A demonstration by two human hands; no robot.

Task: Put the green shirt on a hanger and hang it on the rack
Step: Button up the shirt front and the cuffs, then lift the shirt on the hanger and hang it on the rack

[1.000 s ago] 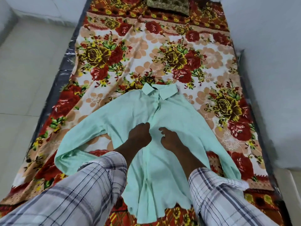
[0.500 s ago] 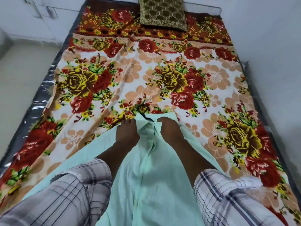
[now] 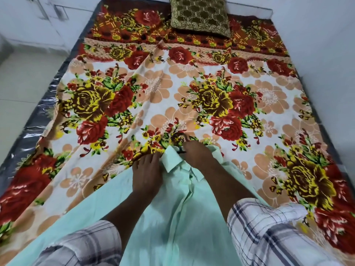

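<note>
The pale green shirt (image 3: pixel 172 217) lies front-up on the flowered bedsheet, collar pointing away from me. My left hand (image 3: pixel 146 173) rests on the shirt's left shoulder beside the collar, its fingers curled down into the cloth. My right hand (image 3: pixel 199 158) grips the right side of the collar (image 3: pixel 172 160). A small black piece (image 3: pixel 181 150) shows at the collar opening by my right fingers; I cannot tell what it is. No rack is in view.
The flowered sheet (image 3: pixel 192 83) covers a low mattress with a grey plastic edge (image 3: pixel 48 104) on the left. An olive patterned pillow (image 3: pixel 199 14) lies at the far end. White walls stand on the right and behind, with tiled floor on the left.
Both hands slid from the middle of the shirt front up to the collar. My view moved forward up the bed, so the sleeves and hem dropped out of the frame.
</note>
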